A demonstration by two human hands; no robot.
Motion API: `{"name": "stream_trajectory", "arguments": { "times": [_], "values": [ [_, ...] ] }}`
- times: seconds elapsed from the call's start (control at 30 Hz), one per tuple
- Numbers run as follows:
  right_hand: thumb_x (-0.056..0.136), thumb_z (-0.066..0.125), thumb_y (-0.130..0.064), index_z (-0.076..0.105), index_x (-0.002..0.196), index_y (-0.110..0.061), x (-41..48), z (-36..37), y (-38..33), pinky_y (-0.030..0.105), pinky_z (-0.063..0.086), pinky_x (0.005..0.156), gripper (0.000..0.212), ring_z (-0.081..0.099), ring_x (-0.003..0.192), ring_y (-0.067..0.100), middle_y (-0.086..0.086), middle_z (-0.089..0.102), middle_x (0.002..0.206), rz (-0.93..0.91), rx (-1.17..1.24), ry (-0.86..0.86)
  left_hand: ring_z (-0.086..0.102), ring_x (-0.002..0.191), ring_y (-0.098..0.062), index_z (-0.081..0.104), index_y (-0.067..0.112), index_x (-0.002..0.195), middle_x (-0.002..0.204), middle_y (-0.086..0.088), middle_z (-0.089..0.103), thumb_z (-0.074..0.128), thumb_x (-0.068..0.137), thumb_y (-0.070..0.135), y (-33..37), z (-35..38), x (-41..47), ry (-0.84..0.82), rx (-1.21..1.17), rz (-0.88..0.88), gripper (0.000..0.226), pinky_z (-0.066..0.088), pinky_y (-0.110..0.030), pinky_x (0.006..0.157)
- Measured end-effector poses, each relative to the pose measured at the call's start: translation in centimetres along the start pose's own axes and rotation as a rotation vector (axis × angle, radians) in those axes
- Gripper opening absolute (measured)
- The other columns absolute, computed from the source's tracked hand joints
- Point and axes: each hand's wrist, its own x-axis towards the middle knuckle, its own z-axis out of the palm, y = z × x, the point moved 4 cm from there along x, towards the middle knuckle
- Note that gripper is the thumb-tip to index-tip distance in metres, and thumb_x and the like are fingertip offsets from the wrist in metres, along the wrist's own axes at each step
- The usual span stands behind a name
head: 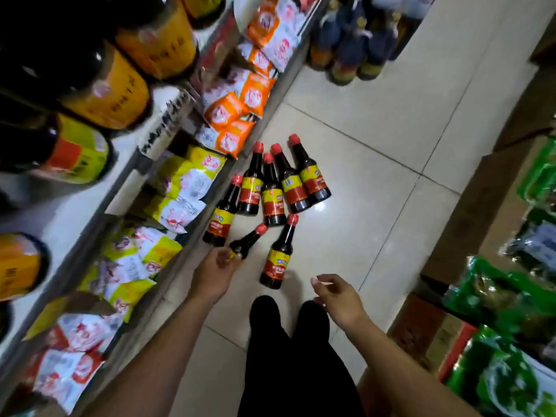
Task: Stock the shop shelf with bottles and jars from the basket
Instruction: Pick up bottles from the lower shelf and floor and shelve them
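Observation:
Several dark sauce bottles with red caps and yellow-red labels stand in a cluster (272, 182) on the tiled floor beside the shelf unit (126, 176). My left hand (215, 272) grips one such bottle (248, 240) by its lower body, tilted, cap pointing up and right. Another bottle (278, 257) stands alone just right of that hand. My right hand (337, 296) hovers above the floor with loosely curled fingers, holding nothing. No basket is in view.
The left shelves hold large dark bottles with yellow labels (114, 91) above and snack packets (177, 188) below. More big bottles (355, 40) stand on the floor ahead. Cartons with green packets (499, 296) line the right side. My legs (288, 341) stand in the aisle.

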Motion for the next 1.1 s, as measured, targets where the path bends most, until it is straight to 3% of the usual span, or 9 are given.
{"name": "stream_trajectory", "arguments": {
  "times": [0.13, 0.27, 0.47, 0.6, 0.73, 0.93, 1.1],
  "values": [
    [0.088, 0.053, -0.041, 0.055, 0.113, -0.02, 9.4, 4.0, 4.9, 0.028, 0.046, 0.081, 0.034, 0.062, 0.097, 0.022, 0.005, 0.066, 0.11, 0.039, -0.123, -0.052, 0.061, 0.104, -0.032, 0.058, 0.01, 0.111, 0.111, -0.015, 0.065, 0.06, 0.085, 0.022, -7.3, 4.9, 7.9, 0.032, 0.134, -0.005, 0.028, 0.046, -0.035, 0.086],
    [0.088, 0.054, -0.039, 0.049, 0.124, -0.017, 16.9, 7.5, 8.2, 0.021, 0.035, 0.077, 0.042, 0.057, 0.11, 0.024, 0.006, 0.063, 0.12, 0.043, -0.215, -0.07, 0.055, 0.114, -0.03, 0.05, 0.012, 0.125, 0.124, -0.01, 0.059, 0.064, 0.081, 0.022, -12.7, 8.5, 14.4, -0.083, 0.315, 0.089, 0.048, 0.044, -0.033, 0.092],
    [0.083, 0.062, -0.039, 0.052, 0.119, -0.016, 24.8, 11.2, 9.2, 0.019, 0.034, 0.075, 0.045, 0.055, 0.098, 0.014, -0.001, 0.062, 0.11, 0.035, -0.1, -0.081, 0.045, 0.124, -0.03, 0.038, 0.016, 0.136, 0.138, -0.009, 0.046, 0.079, 0.067, 0.024, -18.1, 10.1, 21.1, -0.117, 0.424, 0.048, 0.082, 0.04, -0.041, 0.103],
    [0.076, 0.067, -0.046, 0.059, 0.114, -0.012, 28.0, 12.9, 8.7, 0.024, 0.042, 0.072, 0.051, 0.062, 0.092, 0.017, 0.004, 0.068, 0.11, 0.066, -0.062, -0.127, 0.051, 0.118, -0.029, 0.039, 0.021, 0.136, 0.134, -0.01, 0.051, 0.078, 0.065, 0.033, -20.1, 10.2, 23.6, -0.142, 0.496, 0.013, 0.082, 0.045, -0.043, 0.098],
    [0.06, 0.079, -0.047, 0.047, 0.12, -0.012, 29.2, 13.9, 8.8, 0.025, 0.045, 0.072, 0.076, 0.061, 0.092, 0.02, 0.001, 0.062, 0.109, 0.112, -0.007, -0.011, 0.054, 0.113, -0.03, 0.041, 0.019, 0.133, 0.131, -0.01, 0.052, 0.079, 0.063, 0.037, -20.7, 10.8, 24.1, -0.103, 0.581, -0.047, 0.081, 0.046, -0.043, 0.095],
    [0.058, 0.079, -0.041, 0.052, 0.121, -0.016, 29.1, 13.8, 9.0, 0.026, 0.046, 0.074, 0.073, 0.064, 0.095, 0.022, 0.006, 0.066, 0.114, 0.12, -0.048, 0.021, 0.058, 0.101, -0.032, 0.046, 0.012, 0.112, 0.114, -0.012, 0.057, 0.076, 0.064, 0.036, -19.8, 11.7, 22.2, -0.058, 0.598, -0.074, 0.061, 0.047, -0.038, 0.081],
    [0.063, 0.08, -0.034, 0.048, 0.124, -0.015, 25.9, 12.2, 7.9, 0.027, 0.046, 0.075, 0.072, 0.062, 0.096, 0.021, 0.005, 0.063, 0.117, 0.071, 0.011, -0.011, 0.059, 0.093, -0.031, 0.048, 0.013, 0.104, 0.105, -0.01, 0.061, 0.076, 0.063, 0.038, -18.7, 11.8, 18.3, -0.057, 0.371, -0.153, 0.056, 0.049, -0.037, 0.078]
  ]
}}
